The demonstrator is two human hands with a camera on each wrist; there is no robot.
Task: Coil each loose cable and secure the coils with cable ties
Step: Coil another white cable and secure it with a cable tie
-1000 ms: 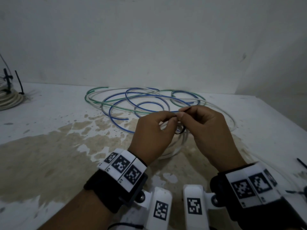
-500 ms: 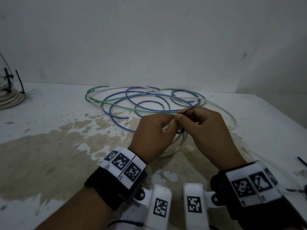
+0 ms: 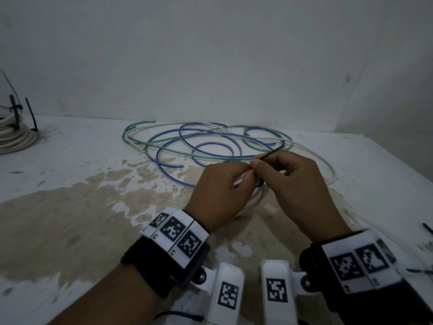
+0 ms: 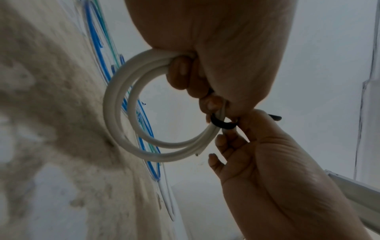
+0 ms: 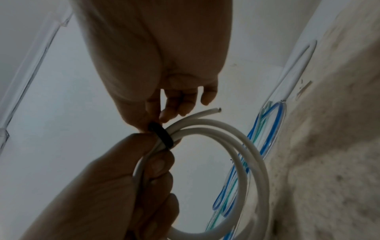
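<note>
My left hand [image 3: 244, 175] grips a small white cable coil [image 4: 123, 116], holding its turns bunched together. A black cable tie [image 4: 223, 124] loops around the bundle just beside my left fingers [image 4: 180, 71]. My right hand [image 3: 257, 165] pinches the tie's tail [image 3: 274, 151], which sticks out up and to the right. In the right wrist view the tie [image 5: 162, 136] wraps the white coil [image 5: 248, 151], and one cut cable end [image 5: 213, 110] pokes free. From the head view the hands hide most of the coil.
Loose blue, green and white cables [image 3: 210, 146] lie tangled on the stained white table [image 3: 70, 207] behind my hands. A tied white coil [image 3: 14, 137] with black ties sits at the far left. Spare black ties [image 3: 427, 228] lie at the right edge. A wall stands close behind.
My right hand has drawn the tie's tail further out, up and to the right, and the black loop around the coil looks smaller. My left hand has kept its grip.
</note>
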